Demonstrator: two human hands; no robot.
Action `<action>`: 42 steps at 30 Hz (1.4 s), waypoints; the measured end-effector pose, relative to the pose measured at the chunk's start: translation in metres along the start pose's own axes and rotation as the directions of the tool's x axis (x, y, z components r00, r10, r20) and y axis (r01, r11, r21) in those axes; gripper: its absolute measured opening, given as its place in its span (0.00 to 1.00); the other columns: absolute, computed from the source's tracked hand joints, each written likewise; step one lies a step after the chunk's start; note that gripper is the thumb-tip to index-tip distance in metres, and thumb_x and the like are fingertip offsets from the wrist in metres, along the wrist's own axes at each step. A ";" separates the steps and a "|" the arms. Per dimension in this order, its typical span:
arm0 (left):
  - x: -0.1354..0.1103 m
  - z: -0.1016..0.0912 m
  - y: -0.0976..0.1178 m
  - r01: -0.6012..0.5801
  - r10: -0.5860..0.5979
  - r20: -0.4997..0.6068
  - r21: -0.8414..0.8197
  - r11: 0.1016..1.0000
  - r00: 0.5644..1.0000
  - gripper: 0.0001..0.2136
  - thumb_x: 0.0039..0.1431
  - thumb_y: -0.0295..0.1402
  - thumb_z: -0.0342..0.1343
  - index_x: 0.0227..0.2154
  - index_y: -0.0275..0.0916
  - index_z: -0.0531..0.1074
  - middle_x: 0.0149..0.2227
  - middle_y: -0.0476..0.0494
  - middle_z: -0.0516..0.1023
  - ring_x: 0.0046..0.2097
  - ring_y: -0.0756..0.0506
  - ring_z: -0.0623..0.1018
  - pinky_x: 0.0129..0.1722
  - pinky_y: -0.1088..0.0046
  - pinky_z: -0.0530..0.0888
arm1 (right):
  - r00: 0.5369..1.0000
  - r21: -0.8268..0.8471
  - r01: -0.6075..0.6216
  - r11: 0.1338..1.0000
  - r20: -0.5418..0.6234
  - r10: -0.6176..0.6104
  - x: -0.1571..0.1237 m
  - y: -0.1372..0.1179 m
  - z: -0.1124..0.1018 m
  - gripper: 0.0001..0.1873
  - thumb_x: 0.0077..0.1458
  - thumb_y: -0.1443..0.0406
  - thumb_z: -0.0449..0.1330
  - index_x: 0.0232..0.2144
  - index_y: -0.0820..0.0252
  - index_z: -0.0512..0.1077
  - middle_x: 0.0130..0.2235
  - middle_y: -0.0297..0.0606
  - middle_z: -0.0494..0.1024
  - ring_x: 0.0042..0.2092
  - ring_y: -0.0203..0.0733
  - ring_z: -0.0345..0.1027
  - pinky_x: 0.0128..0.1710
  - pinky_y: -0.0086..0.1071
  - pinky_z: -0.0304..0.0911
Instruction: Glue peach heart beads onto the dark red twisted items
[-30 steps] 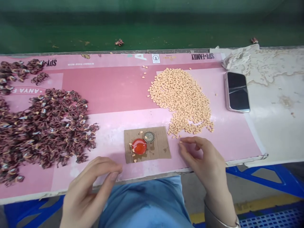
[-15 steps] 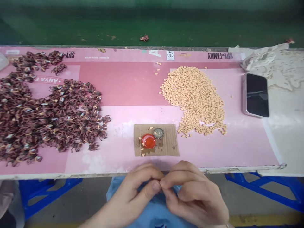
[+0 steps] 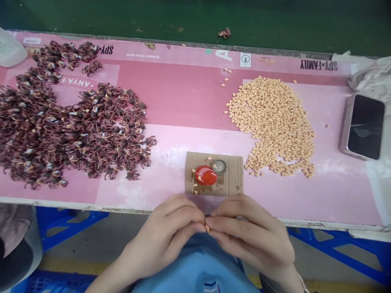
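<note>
My left hand point(image 3: 175, 232) and my right hand point(image 3: 252, 234) meet fingertip to fingertip just in front of the table edge, both pinched closed. A small tan piece point(image 3: 207, 228) pokes out between them, at the fingertips of my right hand. Whatever my left fingers grip is hidden. Beyond the hands, a cardboard square point(image 3: 232, 185) bears a shallow red dish point(image 3: 206, 176), a grey bottle cap point(image 3: 219, 167) and a few tan bits. A heap of similar tan pieces point(image 3: 275, 122) spreads to the right. Many small dark-maroon figures point(image 3: 82, 130) are piled on the left.
A phone point(image 3: 365, 126) lies at the right beside crumpled paper point(image 3: 371, 81). One maroon figure point(image 3: 225, 33) rests on the green surface point(image 3: 171, 20) behind the table. A whitish container point(image 3: 10, 49) stands at the far left. Blue supports point(image 3: 339, 254) show below the table.
The view has shifted, so the table's things appear further right. My hands remain together, and the tan piece between the fingertips now shows.
</note>
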State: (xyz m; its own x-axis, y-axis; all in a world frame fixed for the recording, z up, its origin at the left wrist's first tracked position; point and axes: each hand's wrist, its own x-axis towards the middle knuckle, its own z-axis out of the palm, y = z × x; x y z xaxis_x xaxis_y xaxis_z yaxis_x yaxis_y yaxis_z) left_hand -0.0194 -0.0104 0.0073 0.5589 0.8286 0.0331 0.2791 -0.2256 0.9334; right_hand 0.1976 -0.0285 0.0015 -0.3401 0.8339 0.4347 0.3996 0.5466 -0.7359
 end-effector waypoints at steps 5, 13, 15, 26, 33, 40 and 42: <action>0.001 -0.004 -0.003 0.048 -0.044 0.082 -0.049 0.998 0.996 0.15 0.78 0.32 0.49 0.33 0.40 0.73 0.29 0.47 0.77 0.32 0.48 0.77 0.34 0.77 0.74 | 1.000 0.061 0.007 0.998 0.026 -0.009 0.005 0.004 0.004 0.04 0.70 0.71 0.61 0.40 0.61 0.76 0.33 0.35 0.81 0.35 0.31 0.77 0.38 0.24 0.77; 0.003 -0.007 -0.007 0.058 -0.031 0.187 -0.137 0.989 0.982 0.22 0.81 0.45 0.38 0.33 0.41 0.67 0.30 0.48 0.75 0.31 0.49 0.74 0.34 0.79 0.72 | 0.994 0.181 -0.103 0.978 0.001 0.105 0.009 0.000 0.016 0.05 0.67 0.69 0.62 0.36 0.58 0.72 0.33 0.33 0.78 0.32 0.31 0.75 0.33 0.22 0.74; 0.003 -0.010 -0.007 0.052 -0.022 0.201 -0.148 0.988 0.979 0.21 0.81 0.45 0.38 0.33 0.42 0.66 0.30 0.49 0.75 0.31 0.49 0.74 0.34 0.79 0.72 | 0.992 0.207 -0.122 0.971 0.012 0.122 0.008 -0.001 0.017 0.05 0.66 0.70 0.63 0.36 0.58 0.71 0.33 0.32 0.78 0.31 0.29 0.75 0.33 0.20 0.74; 0.005 -0.012 -0.010 0.113 -0.054 0.237 -0.242 0.964 0.970 0.23 0.80 0.48 0.40 0.32 0.40 0.67 0.29 0.50 0.75 0.30 0.50 0.71 0.35 0.80 0.70 | 0.991 0.286 -0.125 0.950 -0.009 0.133 0.011 0.000 0.022 0.06 0.65 0.70 0.65 0.34 0.59 0.74 0.31 0.33 0.80 0.28 0.29 0.74 0.29 0.19 0.71; -0.009 -0.013 -0.008 0.074 -0.065 0.054 -0.188 0.979 0.996 0.12 0.78 0.32 0.50 0.36 0.42 0.73 0.32 0.52 0.79 0.31 0.52 0.77 0.32 0.81 0.73 | 0.988 0.256 -0.133 0.958 -0.044 0.149 0.011 0.007 0.008 0.05 0.60 0.72 0.67 0.33 0.59 0.75 0.31 0.34 0.80 0.29 0.31 0.76 0.30 0.20 0.74; -0.040 -0.046 -0.053 0.149 0.272 -0.517 0.633 0.759 0.812 0.08 0.64 0.23 0.64 0.42 0.41 0.81 0.38 0.45 0.81 0.39 0.45 0.79 0.44 0.70 0.74 | 0.983 -0.142 -0.171 0.975 -0.097 0.158 0.020 0.030 -0.014 0.08 0.61 0.73 0.67 0.34 0.56 0.75 0.33 0.33 0.82 0.31 0.32 0.76 0.30 0.21 0.73; -0.041 -0.053 -0.063 0.267 0.299 -0.544 0.731 0.628 0.784 0.05 0.63 0.30 0.68 0.42 0.42 0.83 0.40 0.42 0.82 0.42 0.41 0.79 0.48 0.64 0.74 | 0.983 -0.156 -0.174 0.972 -0.085 0.162 0.022 0.034 -0.015 0.08 0.62 0.72 0.67 0.35 0.55 0.75 0.33 0.32 0.82 0.31 0.32 0.76 0.28 0.21 0.72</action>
State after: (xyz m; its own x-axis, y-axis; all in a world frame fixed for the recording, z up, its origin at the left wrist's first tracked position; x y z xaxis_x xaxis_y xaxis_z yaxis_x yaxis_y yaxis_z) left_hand -0.1011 -0.0030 -0.0336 0.0972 0.8609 0.4993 0.8955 -0.2946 0.3335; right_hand 0.2167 0.0097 -0.0063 -0.1973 0.9148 0.3524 0.5802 0.3987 -0.7102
